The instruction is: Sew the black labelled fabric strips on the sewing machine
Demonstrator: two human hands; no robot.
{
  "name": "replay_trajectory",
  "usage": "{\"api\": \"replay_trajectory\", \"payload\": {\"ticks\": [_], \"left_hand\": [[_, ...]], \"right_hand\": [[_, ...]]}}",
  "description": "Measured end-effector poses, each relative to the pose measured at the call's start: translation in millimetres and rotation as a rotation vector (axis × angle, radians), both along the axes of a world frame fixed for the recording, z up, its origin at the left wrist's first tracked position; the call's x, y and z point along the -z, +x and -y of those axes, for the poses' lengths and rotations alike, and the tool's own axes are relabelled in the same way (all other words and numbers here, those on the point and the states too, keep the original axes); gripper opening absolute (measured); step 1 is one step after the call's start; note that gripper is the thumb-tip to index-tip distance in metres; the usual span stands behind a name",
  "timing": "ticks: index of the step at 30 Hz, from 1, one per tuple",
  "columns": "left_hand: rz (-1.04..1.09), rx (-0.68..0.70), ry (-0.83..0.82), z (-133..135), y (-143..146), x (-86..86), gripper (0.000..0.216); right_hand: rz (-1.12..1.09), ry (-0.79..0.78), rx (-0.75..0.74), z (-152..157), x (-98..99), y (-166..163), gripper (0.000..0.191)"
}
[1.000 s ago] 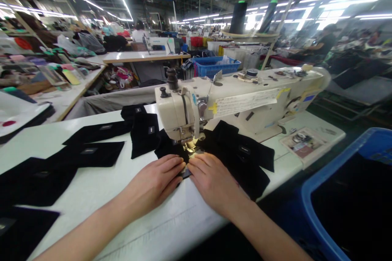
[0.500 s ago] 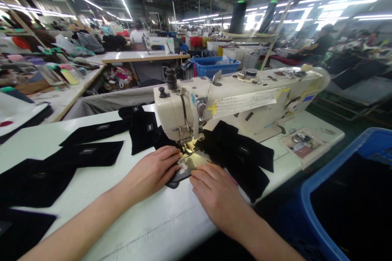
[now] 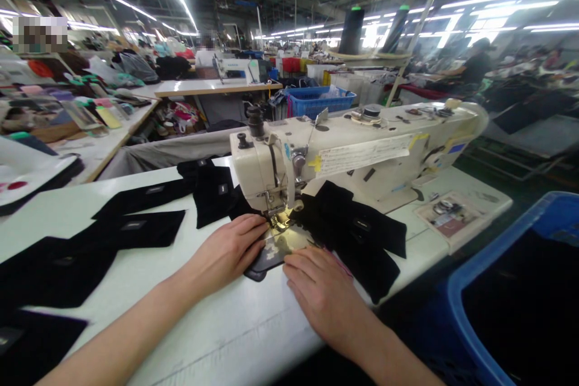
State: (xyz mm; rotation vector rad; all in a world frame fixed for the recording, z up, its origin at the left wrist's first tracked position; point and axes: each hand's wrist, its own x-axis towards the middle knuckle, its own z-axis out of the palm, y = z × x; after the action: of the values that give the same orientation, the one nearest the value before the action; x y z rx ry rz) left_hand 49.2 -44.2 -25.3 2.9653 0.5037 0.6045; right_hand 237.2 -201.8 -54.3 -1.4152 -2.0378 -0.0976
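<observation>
A cream sewing machine [image 3: 362, 151] stands over its metal plate [image 3: 278, 253], with a lit presser foot [image 3: 281, 217]. My left hand [image 3: 233, 247] lies palm down left of the foot, fingers stretched out, tips on the plate's edge by some black cloth. Across the plate, my right hand [image 3: 325, 295] rests with bent fingers, tips at the plate's right edge. A thin pink strip [image 3: 341, 264] shows along its far side; the rest of that thing is hidden. Black cloth pieces [image 3: 375, 235] with small labels lie right of the foot, close to this hand.
More labelled black pieces [image 3: 131, 229] are spread over the pale table [image 3: 217, 332] at left. A blue basket [image 3: 456, 295] of dark cloth stands at the right edge. Behind the machine are another blue basket [image 3: 319, 99] and a second sewing machine [image 3: 235, 66]. Other people work farther off.
The view has shifted slightly. Both hands stay nearly in place beside the presser foot, and the cloth pieces lie as before. A little more of the pink strip shows beside my right hand.
</observation>
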Motion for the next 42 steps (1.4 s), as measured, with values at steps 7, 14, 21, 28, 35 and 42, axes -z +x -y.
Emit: {"api": "replay_trajectory", "payload": {"ticks": [7, 14, 21, 28, 35, 42], "left_hand": [[-0.039, 0.003, 0.016, -1.0, 0.6, 0.5, 0.034], [-0.061, -0.007, 0.021, -2.3, 1.5, -0.9, 0.033], [-0.017, 0.006, 0.008, -1.2, 2.0, -1.4, 0.034], [-0.024, -0.035, -0.003, -1.9, -1.7, 7.8, 0.033], [-0.026, -0.211, -0.038, 3.3, -3.2, 18.1, 0.042], [-0.030, -0.235, -0.130, 55.7, -30.7, 16.8, 0.045]], "right_hand": [[-0.038, -0.020, -0.011, 0.3, 3.0, 1.2, 0.020], [-0.042, -0.019, -0.009, -0.8, 3.9, 1.2, 0.020], [-0.055, -0.002, -0.010, 0.0, 4.3, -0.6, 0.019], [-0.060, 0.007, -0.015, -0.1, 3.4, -0.7, 0.020], [-0.064, 0.054, -0.037, 2.3, 6.1, 2.4, 0.021], [-0.191, 0.088, -0.030, 5.2, 9.6, 8.6, 0.018]]}}
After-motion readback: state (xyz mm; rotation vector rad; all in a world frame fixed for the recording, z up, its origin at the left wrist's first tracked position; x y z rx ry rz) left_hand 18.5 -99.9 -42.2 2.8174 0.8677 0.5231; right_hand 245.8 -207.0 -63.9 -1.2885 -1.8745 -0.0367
